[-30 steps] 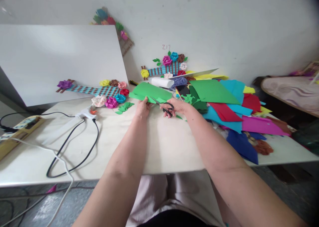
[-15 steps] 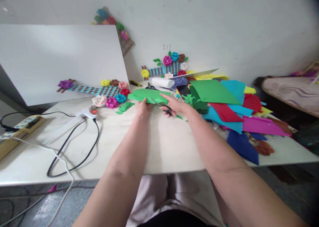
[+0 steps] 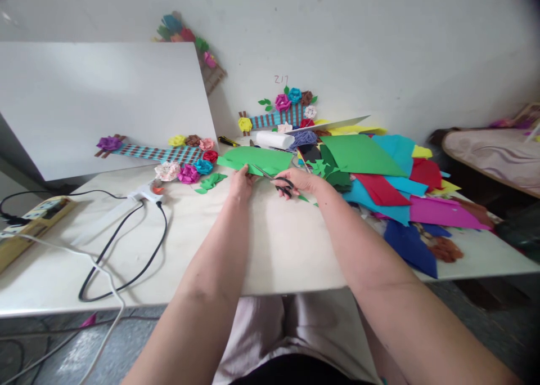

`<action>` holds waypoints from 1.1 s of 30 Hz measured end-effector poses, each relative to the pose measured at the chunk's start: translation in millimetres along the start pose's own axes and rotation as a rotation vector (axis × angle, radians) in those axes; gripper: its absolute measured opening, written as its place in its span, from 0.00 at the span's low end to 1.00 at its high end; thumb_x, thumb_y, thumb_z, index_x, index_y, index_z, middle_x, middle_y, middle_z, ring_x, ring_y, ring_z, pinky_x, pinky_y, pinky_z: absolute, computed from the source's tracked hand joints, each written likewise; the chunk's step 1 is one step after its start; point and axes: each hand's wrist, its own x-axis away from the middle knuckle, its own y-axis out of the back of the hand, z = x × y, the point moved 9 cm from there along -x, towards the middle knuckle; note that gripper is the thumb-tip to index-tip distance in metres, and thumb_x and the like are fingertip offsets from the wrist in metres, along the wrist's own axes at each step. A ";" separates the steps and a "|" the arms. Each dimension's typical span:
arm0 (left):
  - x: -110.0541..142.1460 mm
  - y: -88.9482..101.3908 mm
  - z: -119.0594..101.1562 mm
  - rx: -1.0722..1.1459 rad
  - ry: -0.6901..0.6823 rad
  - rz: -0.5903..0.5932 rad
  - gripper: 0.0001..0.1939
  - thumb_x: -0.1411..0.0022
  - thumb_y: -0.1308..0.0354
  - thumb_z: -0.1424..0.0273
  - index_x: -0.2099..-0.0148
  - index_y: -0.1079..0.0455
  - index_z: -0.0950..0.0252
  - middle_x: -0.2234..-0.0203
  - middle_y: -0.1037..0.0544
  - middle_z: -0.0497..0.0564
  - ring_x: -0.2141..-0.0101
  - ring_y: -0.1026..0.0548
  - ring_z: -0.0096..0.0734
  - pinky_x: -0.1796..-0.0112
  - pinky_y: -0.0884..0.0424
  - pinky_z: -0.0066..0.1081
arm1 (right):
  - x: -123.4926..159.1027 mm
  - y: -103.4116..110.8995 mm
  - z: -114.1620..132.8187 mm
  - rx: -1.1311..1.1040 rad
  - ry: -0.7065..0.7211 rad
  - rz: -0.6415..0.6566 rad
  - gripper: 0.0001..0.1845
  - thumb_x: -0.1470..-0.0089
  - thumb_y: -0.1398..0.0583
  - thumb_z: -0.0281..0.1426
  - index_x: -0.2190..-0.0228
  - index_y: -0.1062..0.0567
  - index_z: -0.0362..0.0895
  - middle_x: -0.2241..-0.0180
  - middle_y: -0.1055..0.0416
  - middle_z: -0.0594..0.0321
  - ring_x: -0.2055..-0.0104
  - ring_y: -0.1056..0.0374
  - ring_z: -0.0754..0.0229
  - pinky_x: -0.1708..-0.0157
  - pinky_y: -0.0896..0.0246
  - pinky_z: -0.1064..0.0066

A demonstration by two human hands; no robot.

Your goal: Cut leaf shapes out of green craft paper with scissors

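A sheet of green craft paper [image 3: 261, 157] is held up over the table, its near edge pinched by my left hand [image 3: 242, 183]. My right hand [image 3: 297, 181] is closed round the dark handles of a pair of scissors [image 3: 283, 187]. The blades point left and lie at the near edge of the green paper, close to my left fingertips. Left of my left hand is a small pile of cut green leaves [image 3: 211, 182]. Green scraps [image 3: 310, 200] lie just beside my right hand.
Coloured sheets [image 3: 379, 196] are heaped on the right. A white glue gun [image 3: 145, 192] with black cable and a power strip [image 3: 34, 224] are at left. Behind stand flower-trimmed paper ladders [image 3: 160, 153], a white board [image 3: 101, 103], a white roll [image 3: 274, 140] and a yellow cutter [image 3: 228, 142].
My right fingers have come off the right end of the green paper and now stay on the scissors. That end of the paper shows more fully. My left hand has barely moved.
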 end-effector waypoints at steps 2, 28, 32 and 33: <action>0.4 -0.8 0.5 -0.007 0.019 0.011 0.06 0.40 0.50 0.80 0.66 0.34 0.66 0.77 0.24 0.47 0.74 0.25 0.27 0.58 0.25 0.36 | 1.9 2.4 0.5 -0.007 -0.016 -0.021 0.12 0.43 0.40 0.34 0.66 0.28 0.36 0.81 0.29 0.62 0.86 0.34 0.69 0.94 0.52 0.82; -1.7 -0.7 5.3 0.001 0.045 0.018 0.05 0.39 0.49 0.76 0.62 0.33 0.67 0.77 0.24 0.49 0.76 0.24 0.29 0.63 0.24 0.33 | 4.4 -5.6 -0.1 -0.176 -0.026 -0.011 0.15 0.39 0.46 0.39 0.65 0.31 0.38 0.82 0.32 0.64 0.85 0.37 0.68 0.92 0.51 0.81; -3.7 3.4 4.3 -0.002 0.026 -0.008 0.03 0.39 0.46 0.73 0.65 0.33 0.67 0.76 0.24 0.49 0.76 0.24 0.28 0.64 0.25 0.32 | 4.0 -5.8 -1.5 -0.176 -0.043 -0.006 0.15 0.39 0.46 0.39 0.65 0.31 0.39 0.82 0.32 0.64 0.85 0.37 0.68 0.92 0.50 0.81; -4.1 4.6 3.6 0.004 0.019 -0.018 0.02 0.40 0.46 0.74 0.65 0.33 0.67 0.76 0.24 0.49 0.76 0.24 0.27 0.64 0.25 0.31 | 3.9 -5.9 -1.6 -0.178 -0.042 -0.003 0.15 0.39 0.45 0.40 0.65 0.31 0.39 0.81 0.32 0.64 0.85 0.36 0.68 0.92 0.50 0.81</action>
